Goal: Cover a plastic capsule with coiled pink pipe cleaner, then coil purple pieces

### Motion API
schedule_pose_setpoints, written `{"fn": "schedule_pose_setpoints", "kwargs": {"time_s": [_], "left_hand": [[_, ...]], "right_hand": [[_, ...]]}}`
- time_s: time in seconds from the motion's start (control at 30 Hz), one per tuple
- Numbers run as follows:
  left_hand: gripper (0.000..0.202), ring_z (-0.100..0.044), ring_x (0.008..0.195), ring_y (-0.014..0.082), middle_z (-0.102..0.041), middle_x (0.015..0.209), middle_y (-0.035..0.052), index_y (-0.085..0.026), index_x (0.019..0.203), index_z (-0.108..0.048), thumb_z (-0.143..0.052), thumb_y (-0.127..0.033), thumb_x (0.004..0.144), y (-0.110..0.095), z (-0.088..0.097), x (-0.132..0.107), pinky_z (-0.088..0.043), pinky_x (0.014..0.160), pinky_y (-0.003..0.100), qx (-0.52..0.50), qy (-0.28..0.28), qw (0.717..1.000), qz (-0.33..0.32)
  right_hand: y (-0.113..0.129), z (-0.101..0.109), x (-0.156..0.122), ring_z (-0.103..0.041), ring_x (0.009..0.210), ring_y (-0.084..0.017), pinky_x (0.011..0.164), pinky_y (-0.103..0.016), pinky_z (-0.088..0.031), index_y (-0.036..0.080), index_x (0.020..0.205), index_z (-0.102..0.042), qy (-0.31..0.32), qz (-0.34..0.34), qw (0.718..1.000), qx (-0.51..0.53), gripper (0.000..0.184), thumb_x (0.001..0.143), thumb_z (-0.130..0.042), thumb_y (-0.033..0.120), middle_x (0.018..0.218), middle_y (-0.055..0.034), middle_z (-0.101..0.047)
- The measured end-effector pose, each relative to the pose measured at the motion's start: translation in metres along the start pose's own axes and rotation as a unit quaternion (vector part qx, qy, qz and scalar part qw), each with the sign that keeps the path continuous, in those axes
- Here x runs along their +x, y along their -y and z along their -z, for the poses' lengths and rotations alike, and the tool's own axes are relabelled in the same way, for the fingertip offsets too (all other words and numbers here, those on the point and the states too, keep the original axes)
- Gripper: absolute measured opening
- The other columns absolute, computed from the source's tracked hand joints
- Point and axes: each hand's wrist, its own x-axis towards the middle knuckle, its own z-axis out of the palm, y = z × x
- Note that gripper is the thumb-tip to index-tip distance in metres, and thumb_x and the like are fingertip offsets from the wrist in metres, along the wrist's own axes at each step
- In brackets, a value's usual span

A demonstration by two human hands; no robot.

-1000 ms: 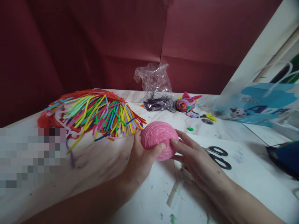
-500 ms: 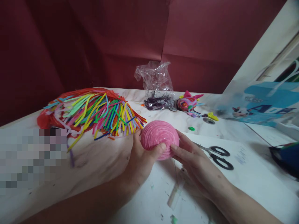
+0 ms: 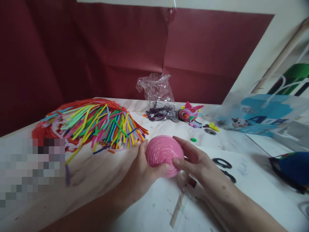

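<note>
Two hands [image 3: 142, 170] [image 3: 198, 164] clasp one pink dome [image 3: 163, 153].

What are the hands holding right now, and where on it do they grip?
Both hands hold the pink coiled dome: the left hand cups its left side and underside, the right hand pinches its right edge.

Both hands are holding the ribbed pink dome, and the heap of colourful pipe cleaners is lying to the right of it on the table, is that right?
Not quite. Both the left hand and the right hand do hold the ribbed pink dome, but the heap of colourful pipe cleaners lies to the left of it on the white table, not the right. The head view shows this.
</note>
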Motion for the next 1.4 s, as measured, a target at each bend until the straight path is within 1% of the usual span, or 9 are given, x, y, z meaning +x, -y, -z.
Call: {"fn": "schedule_pose_setpoints", "kwargs": {"time_s": [0.1, 0.23, 0.3, 0.4, 0.5, 0.67, 0.93, 1.23, 1.4], "left_hand": [[0.067, -0.056, 0.103, 0.0273, -0.058, 0.113, 0.0097, -0.017, 0.121, -0.044, -0.073, -0.026, 0.06, -0.007, 0.003, 0.002, -0.046, 0.085, 0.038, 0.036, 0.055, 0.998, 0.009], [0.058, -0.058, 0.094, 0.0254, -0.061, 0.102, 0.0086, -0.014, 0.109, -0.049, -0.074, -0.028, 0.059, -0.013, 0.005, 0.002, -0.047, 0.079, 0.036, 0.115, 0.037, 0.992, 0.03], [0.059, -0.057, 0.096, 0.0255, -0.06, 0.106, 0.0087, -0.015, 0.11, -0.047, -0.074, -0.028, 0.059, -0.013, 0.005, 0.001, -0.046, 0.081, 0.037, 0.131, 0.036, 0.99, 0.025], [0.064, -0.055, 0.104, 0.0261, -0.057, 0.115, 0.0083, -0.018, 0.117, -0.046, -0.074, -0.028, 0.06, -0.011, 0.007, 0.002, -0.045, 0.087, 0.037, 0.125, 0.052, 0.991, 0.001], [0.06, -0.057, 0.1, 0.0257, -0.06, 0.112, 0.0079, -0.019, 0.117, -0.048, -0.071, -0.031, 0.063, -0.005, 0.009, 0.005, -0.047, 0.084, 0.036, 0.118, 0.062, 0.991, -0.018], [0.061, -0.059, 0.095, 0.0262, -0.063, 0.107, 0.0079, -0.019, 0.114, -0.051, -0.073, -0.032, 0.059, -0.001, 0.009, 0.006, -0.048, 0.08, 0.037, 0.155, 0.045, 0.987, -0.014], [0.059, -0.058, 0.096, 0.0256, -0.062, 0.106, 0.0068, -0.019, 0.112, -0.05, -0.071, -0.027, 0.058, -0.014, 0.002, 0.001, -0.046, 0.083, 0.037, 0.208, 0.041, 0.977, -0.005], [0.064, -0.057, 0.097, 0.0275, -0.062, 0.106, 0.0088, -0.018, 0.114, -0.05, -0.072, -0.032, 0.056, -0.008, 0.003, 0.001, -0.046, 0.084, 0.038, 0.172, 0.015, 0.985, -0.024], [0.06, -0.058, 0.094, 0.0265, -0.063, 0.104, 0.008, -0.018, 0.112, -0.052, -0.071, -0.03, 0.056, -0.01, 0.004, 0.001, -0.048, 0.08, 0.037, 0.161, 0.01, 0.986, -0.033]], "right_hand": [[-0.001, 0.004, 0.0, -0.06, 0.067, -0.02, 0.051, -0.029, -0.048, 0.017, 0.134, -0.038, 0.019, -0.038, 0.999, -0.009, 0.084, 0.062, -0.074, 0.042, 0.113, -0.0132, -0.058], [-0.008, 0.005, -0.001, -0.046, 0.042, -0.007, 0.038, -0.023, -0.037, 0.021, 0.134, -0.039, 0.037, -0.053, 0.998, 0.001, 0.077, 0.067, -0.071, 0.041, 0.107, -0.0109, -0.059], [-0.008, 0.005, -0.001, -0.05, 0.047, -0.009, 0.041, -0.024, -0.04, 0.019, 0.132, -0.04, 0.044, -0.041, 0.998, -0.002, 0.073, 0.069, -0.071, 0.039, 0.107, -0.0105, -0.059], [-0.006, 0.006, -0.001, -0.06, 0.075, -0.019, 0.06, -0.03, -0.051, 0.016, 0.131, -0.043, 0.056, -0.026, 0.998, -0.005, 0.071, 0.069, -0.071, 0.037, 0.112, -0.011, -0.058], [-0.003, 0.008, -0.001, -0.057, 0.094, -0.025, 0.074, -0.034, -0.05, 0.015, 0.131, -0.041, 0.067, -0.021, 0.997, -0.011, 0.073, 0.068, -0.072, 0.035, 0.116, -0.0113, -0.055], [-0.004, 0.009, -0.001, -0.056, 0.094, -0.024, 0.077, -0.036, -0.048, 0.013, 0.133, -0.038, 0.075, -0.025, 0.997, -0.024, 0.076, 0.068, -0.071, 0.034, 0.118, -0.0119, -0.054], [-0.004, 0.01, -0.005, -0.056, 0.095, -0.024, 0.078, -0.036, -0.049, 0.015, 0.132, -0.04, 0.076, -0.025, 0.997, -0.023, 0.074, 0.068, -0.071, 0.036, 0.118, -0.011, -0.055], [0.0, 0.005, -0.008, -0.056, 0.102, -0.026, 0.084, -0.037, -0.047, 0.021, 0.128, -0.05, 0.05, -0.003, 0.999, -0.009, 0.057, 0.074, -0.066, 0.031, 0.117, -0.008, -0.059], [-0.002, 0.005, -0.008, -0.051, 0.111, -0.027, 0.094, -0.039, -0.042, 0.021, 0.13, -0.047, 0.068, 0.011, 0.998, 0.001, 0.061, 0.073, -0.068, 0.029, 0.127, -0.0088, -0.053]]}}
